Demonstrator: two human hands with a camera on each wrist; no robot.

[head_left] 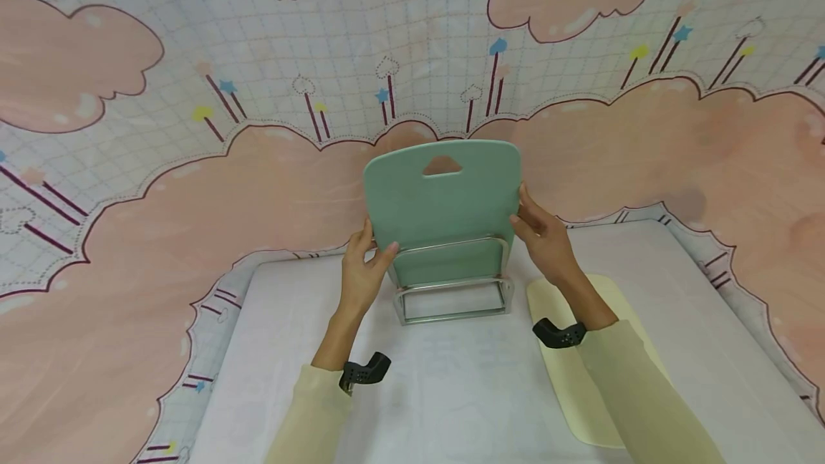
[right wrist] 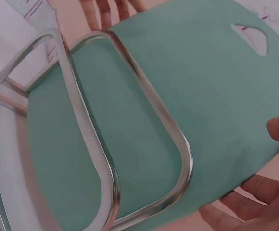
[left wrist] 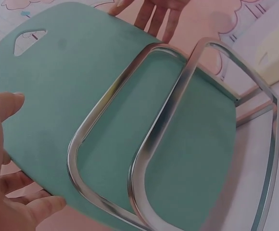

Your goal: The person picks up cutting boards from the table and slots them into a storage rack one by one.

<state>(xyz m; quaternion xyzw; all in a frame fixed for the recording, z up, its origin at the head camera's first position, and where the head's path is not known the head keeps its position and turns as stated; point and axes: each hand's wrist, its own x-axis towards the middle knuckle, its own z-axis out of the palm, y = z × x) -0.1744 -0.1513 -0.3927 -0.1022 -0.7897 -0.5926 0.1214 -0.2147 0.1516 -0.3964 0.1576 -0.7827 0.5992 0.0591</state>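
A green cutting board (head_left: 445, 210) with a handle slot near its top stands upright in a silver metal rack (head_left: 457, 318). My left hand (head_left: 361, 274) holds the board's left edge, its thumb on the front side and its fingers reaching behind. On the opposite edge, a little higher, my right hand (head_left: 548, 245) grips the board the same way. The left wrist view shows two rounded metal loops of the rack crossing the lower part of the board's face. In the right wrist view the board's bottom end sits down between the rack's bars.
A cream-coloured board (head_left: 561, 399) lies flat on the white table (head_left: 464, 385) at the right, partly under my right forearm. Behind the table hangs a patterned cloth (head_left: 290, 185) with clouds and stars. Each wrist wears a black camera mount (head_left: 366, 371).
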